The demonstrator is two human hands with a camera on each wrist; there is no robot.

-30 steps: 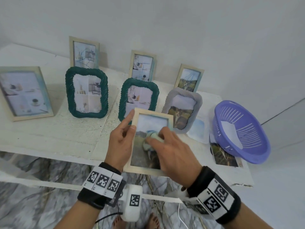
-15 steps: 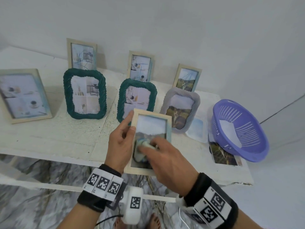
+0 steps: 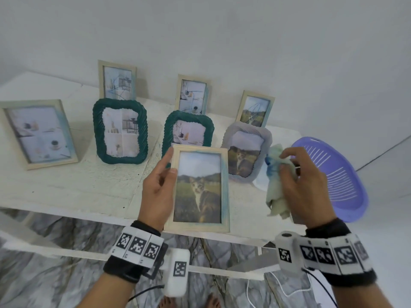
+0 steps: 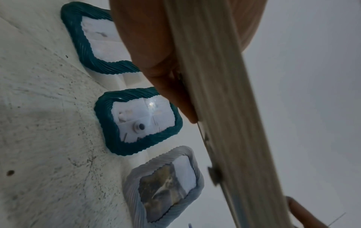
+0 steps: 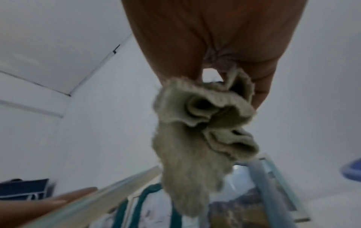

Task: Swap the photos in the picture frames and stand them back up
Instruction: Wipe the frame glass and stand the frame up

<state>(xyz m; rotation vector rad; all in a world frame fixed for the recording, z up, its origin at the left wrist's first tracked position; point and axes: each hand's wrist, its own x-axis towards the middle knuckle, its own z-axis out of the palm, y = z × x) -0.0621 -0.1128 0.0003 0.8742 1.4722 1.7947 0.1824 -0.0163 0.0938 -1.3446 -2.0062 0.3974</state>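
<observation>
Pale wooden rectangular frame w/ cat photo (image 3: pixel 199 190) is held upright above the front edge of the white painted surface (image 3: pixel 66 187), glass toward the head camera. Left hand (image 3: pixel 158 192) grips its left edge: thumb on the front, index finger lying up along the side, other fingers behind. Right hand (image 3: pixel 304 185) is off to the right, apart from the frame, fingers curled round a crumpled pale green cloth (image 3: pixel 277 192) that hangs down from them.

Just behind the held frame: smaller dark green wavy-edged frame (image 3: pixel 189 132) and grey ribbed frame w/ cat photo (image 3: pixel 245 152), both standing. Left of those, larger dark green wavy-edged frame (image 3: pixel 120 134), then large pale wooden frame (image 3: pixel 37 133). Three small pale frames in the back row by the wall. Purple slotted plastic basket (image 3: pixel 333 178) at the right end, partly behind the right hand.
</observation>
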